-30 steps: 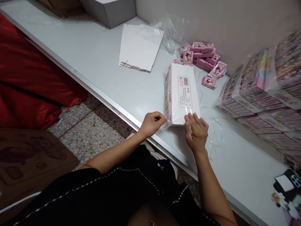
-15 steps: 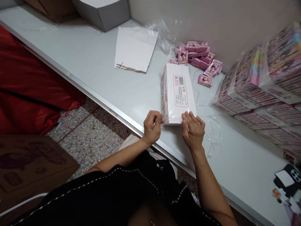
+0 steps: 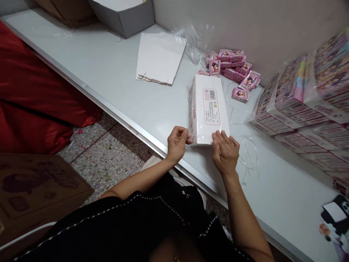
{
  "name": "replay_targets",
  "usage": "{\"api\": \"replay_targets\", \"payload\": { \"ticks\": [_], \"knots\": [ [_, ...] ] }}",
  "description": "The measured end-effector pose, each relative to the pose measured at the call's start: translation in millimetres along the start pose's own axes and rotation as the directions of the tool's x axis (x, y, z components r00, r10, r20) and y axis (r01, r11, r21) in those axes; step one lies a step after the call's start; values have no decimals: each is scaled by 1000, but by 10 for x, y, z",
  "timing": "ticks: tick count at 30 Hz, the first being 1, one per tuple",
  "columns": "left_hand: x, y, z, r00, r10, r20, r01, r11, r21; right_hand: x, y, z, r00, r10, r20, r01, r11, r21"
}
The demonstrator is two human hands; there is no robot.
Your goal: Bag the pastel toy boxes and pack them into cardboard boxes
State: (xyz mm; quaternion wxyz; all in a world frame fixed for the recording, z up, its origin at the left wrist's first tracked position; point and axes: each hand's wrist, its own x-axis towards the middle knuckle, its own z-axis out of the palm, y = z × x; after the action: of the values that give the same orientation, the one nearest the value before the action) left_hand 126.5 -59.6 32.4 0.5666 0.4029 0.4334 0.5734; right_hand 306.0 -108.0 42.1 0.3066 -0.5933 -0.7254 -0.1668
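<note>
A white box (image 3: 209, 109) with a barcode and red-framed print lies on the table, wrapped in clear plastic film (image 3: 201, 139). My left hand (image 3: 177, 142) is at the box's near left corner, thumb and fingertips pinched together on the film there. My right hand (image 3: 225, 151) rests on the near right end of the box, its fingers stretched out over the top face. Behind the box's far end is a loose pile of small pink boxes (image 3: 230, 65) with a cartoon figure on them.
Wrapped display boxes (image 3: 289, 98) are stacked on the right of the white table (image 3: 109, 69). White card sheets (image 3: 160, 56) lie left of the pink pile, near crumpled clear plastic (image 3: 196, 51). A grey box (image 3: 136, 18) stands at the back; a printed carton (image 3: 40, 189) is at lower left.
My left fingers have loosened from a tighter curl and shifted slightly at the box's corner. My right hand stays on the box. The whole view has shifted a little.
</note>
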Motion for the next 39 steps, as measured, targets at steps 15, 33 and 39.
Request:
{"api": "replay_targets", "payload": {
  "ticks": [15, 33, 39],
  "knots": [
    [177, -389, 206, 976, -212, -53, 218, 935, 280, 14, -44, 10, 1000, -1, -9, 1, 1000, -23],
    [-56, 36, -195, 854, 483, -192, -346, 804, 484, 9, -60, 17, 1000, 3, -8, -3, 1000, -24],
    [-329, -213, 13, 823, 411, 393, -566, 653, 503, 9, -53, 20, 1000, -10, 1, 11, 999, -51]
  ]
}}
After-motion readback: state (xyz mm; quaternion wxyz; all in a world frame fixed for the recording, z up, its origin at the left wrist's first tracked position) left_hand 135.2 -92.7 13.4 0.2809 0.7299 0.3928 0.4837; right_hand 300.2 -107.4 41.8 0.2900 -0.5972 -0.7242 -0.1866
